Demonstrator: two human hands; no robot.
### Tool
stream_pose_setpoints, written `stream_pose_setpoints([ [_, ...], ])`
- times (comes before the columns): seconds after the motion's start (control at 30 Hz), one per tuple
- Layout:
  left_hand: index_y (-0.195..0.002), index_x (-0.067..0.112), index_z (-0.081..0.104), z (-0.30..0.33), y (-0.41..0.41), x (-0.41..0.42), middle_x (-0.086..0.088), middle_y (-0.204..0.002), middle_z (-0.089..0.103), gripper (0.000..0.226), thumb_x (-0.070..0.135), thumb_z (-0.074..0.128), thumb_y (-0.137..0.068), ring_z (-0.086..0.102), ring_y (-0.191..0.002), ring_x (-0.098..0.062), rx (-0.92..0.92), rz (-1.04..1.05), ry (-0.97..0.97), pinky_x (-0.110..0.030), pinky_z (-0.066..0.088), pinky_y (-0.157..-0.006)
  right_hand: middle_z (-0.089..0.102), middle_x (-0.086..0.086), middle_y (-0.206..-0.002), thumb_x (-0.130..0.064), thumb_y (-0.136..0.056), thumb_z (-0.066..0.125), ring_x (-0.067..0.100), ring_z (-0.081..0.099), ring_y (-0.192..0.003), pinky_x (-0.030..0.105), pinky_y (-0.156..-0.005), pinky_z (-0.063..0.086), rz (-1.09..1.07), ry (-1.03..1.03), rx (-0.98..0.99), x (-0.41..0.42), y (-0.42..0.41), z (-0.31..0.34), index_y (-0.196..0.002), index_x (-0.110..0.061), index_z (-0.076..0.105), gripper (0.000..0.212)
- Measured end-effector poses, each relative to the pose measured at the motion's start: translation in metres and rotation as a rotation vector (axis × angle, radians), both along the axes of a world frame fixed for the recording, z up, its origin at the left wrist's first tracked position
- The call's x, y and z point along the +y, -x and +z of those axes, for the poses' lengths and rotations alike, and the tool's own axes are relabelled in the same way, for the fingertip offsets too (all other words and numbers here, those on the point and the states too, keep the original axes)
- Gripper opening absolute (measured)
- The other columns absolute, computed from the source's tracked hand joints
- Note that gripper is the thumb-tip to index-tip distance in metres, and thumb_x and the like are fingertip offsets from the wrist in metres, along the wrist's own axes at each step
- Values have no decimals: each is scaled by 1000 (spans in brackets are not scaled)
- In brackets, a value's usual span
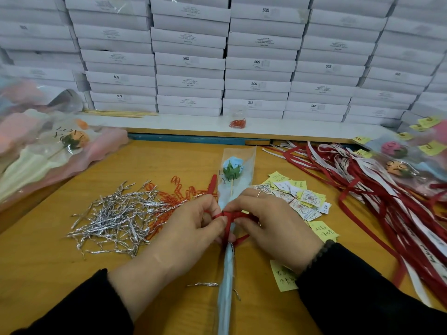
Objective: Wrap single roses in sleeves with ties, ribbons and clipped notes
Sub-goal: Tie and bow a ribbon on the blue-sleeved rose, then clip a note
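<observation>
On the yellow wooden table (72,250) a pale-blue paper rose in a clear printed sleeve (233,175) lies between the left hand (193,228) and right hand (271,223), both pinching a red ribbon (232,217) round its stem, while a small clear cup (238,114) holds red clips.

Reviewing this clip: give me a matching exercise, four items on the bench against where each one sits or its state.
Items:
1. silver twist ties
2. red ribbon
3. yellow notes
4. loose ribbons

Places or states:
A. sprawled at the table's right
B. heaped left of the hands
C. being tied round the blue sleeve
D. piled right of the sleeved rose

Pairs: 1-B, 2-C, 3-D, 4-A
</observation>
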State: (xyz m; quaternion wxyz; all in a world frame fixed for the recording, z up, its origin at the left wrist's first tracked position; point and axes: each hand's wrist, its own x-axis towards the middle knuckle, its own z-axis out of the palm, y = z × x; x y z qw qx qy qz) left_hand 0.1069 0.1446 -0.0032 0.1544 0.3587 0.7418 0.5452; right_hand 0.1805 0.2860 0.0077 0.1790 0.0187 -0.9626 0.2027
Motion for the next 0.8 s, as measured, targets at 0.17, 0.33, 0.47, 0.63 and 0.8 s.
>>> stream_pose_setpoints([
  [0.17,-76,6,53,0,-1,0,9,-52,63,14,7,56,-90,57,-54,-1,50,19,34,-22,48,-61,52,-12,-84,-12,-85,62,3,48,-74,19,-69,40,-9,151,2,1,-1,2,-85,-19,63,7],
  [0.33,-76,9,56,2,-2,-1,1,-55,62,13,12,59,-88,56,-60,-17,76,59,55,-41,49,-66,61,9,-96,4,-81,59,23,66,-81,36,-80,55,34,669,-113,0,-1,8,-73,-10,59,16],
  [0.47,-77,5,54,2,-2,0,5,-54,65,13,10,57,-89,59,-57,-5,74,38,49,-27,50,-61,67,24,-81,1,-85,56,35,66,-76,45,-79,54,39,827,-167,0,-3,8,-79,-5,60,10],
  [0.63,-76,3,55,-1,1,1,-2,-58,65,12,6,58,-88,60,-57,-6,48,34,27,-21,49,-60,66,11,-71,6,-83,58,23,64,-66,30,-65,52,31,928,-125,0,-1,5,-82,-8,56,14],
  [0.8,-78,-1,54,-3,1,1,-6,-64,66,12,4,57,-88,60,-56,-5,7,13,1,-14,47,-56,66,3,-66,7,-83,55,13,61,-64,26,-69,49,49,1021,-180,6,-2,6,-94,-13,59,23],
])
